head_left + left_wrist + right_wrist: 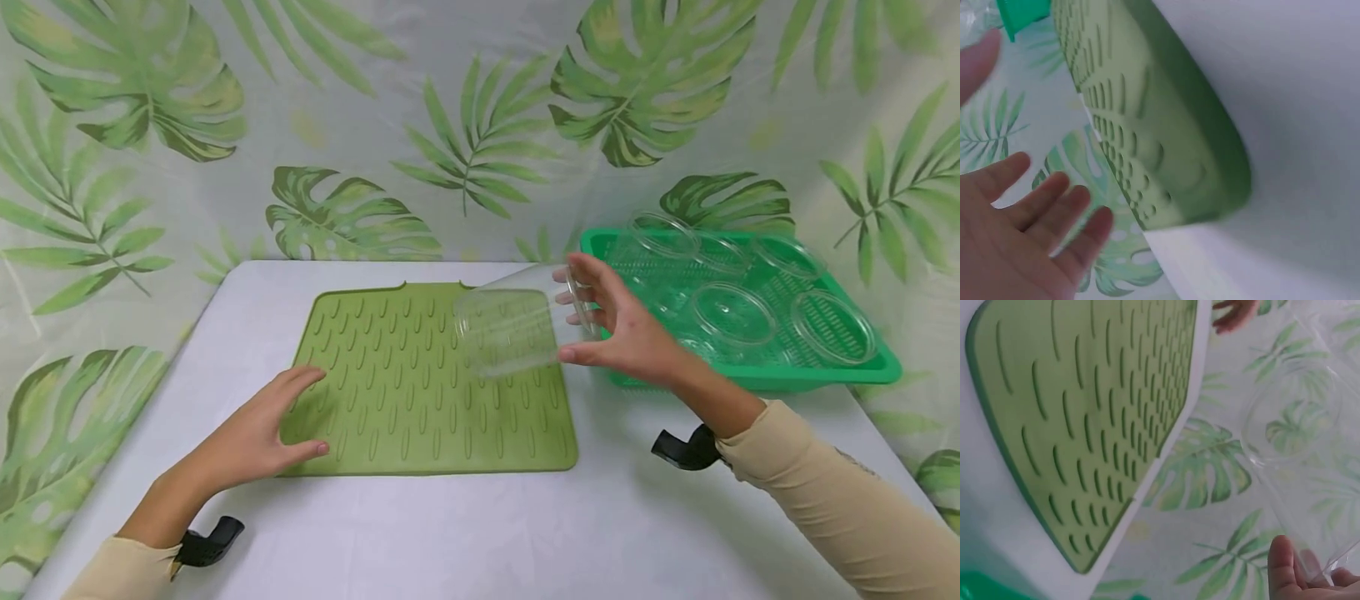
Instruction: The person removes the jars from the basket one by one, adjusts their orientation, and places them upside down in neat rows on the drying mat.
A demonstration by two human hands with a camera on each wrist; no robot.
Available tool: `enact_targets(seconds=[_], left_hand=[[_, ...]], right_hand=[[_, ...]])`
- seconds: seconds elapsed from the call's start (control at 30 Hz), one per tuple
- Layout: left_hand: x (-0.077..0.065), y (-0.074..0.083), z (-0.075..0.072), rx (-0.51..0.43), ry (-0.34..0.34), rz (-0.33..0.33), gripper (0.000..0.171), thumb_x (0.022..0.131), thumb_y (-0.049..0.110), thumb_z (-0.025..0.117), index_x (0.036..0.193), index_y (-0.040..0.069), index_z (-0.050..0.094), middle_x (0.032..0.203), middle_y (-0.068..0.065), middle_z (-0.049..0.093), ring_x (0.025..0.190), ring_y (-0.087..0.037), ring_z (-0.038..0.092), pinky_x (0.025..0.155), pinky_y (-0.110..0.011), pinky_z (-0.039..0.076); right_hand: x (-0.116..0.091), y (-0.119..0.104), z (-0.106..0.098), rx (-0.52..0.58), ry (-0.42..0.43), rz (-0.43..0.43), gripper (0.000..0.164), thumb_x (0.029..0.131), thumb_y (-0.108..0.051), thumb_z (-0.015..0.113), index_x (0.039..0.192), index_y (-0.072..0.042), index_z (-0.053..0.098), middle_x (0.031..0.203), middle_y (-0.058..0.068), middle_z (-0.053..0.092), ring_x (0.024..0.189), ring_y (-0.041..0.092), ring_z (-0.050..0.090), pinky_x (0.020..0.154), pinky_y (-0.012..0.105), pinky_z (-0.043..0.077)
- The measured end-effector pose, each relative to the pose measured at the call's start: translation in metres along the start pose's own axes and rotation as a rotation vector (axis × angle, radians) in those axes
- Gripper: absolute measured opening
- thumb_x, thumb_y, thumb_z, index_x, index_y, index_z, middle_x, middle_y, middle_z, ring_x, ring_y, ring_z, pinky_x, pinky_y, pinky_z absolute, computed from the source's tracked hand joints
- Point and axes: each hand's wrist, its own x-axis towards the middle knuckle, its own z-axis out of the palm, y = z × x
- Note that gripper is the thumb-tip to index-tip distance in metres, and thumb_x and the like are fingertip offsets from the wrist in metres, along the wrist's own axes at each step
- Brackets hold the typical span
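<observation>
A clear plastic cup (510,321) is held up over the right part of a green ridged drying mat (390,417). It lies tilted on its side, its base toward the left. My right hand (626,329) grips it at the rim, thumb below and fingers along the far side. In the right wrist view the cup (1291,419) is see-through against the leaf-print cloth. Over the mat's left edge, my left hand (258,437) has its fingers spread and holds nothing. The left wrist view shows that hand (1022,250) with its palm and fingers apart from the mat.
A green plastic basket (757,379) stands at the back right of the table, with several clear cups (733,315) inside, rims up. White cloth covers the table (450,533). A leaf-print cloth (480,108) hangs behind it.
</observation>
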Motion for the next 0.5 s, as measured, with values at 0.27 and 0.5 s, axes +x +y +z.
enact_targets(seconds=[0.27, 0.5], left_hand=[[-0.013, -0.017, -0.001, 0.075, -0.101, -0.077, 0.075, 0.082, 0.03, 0.079, 0.141, -0.003, 0.047, 0.143, -0.027, 0.048, 0.13, -0.048, 0.049, 0.102, -0.063, 0.045], [-0.019, -0.027, 0.004, 0.064, -0.098, -0.058, 0.07, 0.08, 0.025, 0.081, 0.136, -0.006, 0.052, 0.14, -0.027, 0.052, 0.129, -0.048, 0.051, 0.104, -0.062, 0.045]], right_hand=[[0.002, -0.015, -0.012, -0.223, -0.023, 0.049, 0.103, 0.082, -0.018, 0.082, 0.159, -0.019, 0.013, 0.159, 0.012, 0.032, 0.139, 0.034, 0.042, 0.105, 0.042, 0.043], [0.007, -0.023, -0.013, -0.283, -0.055, 0.059, 0.108, 0.082, -0.018, 0.082, 0.16, -0.02, 0.008, 0.16, 0.011, 0.03, 0.14, 0.034, 0.042, 0.104, 0.052, 0.043]])
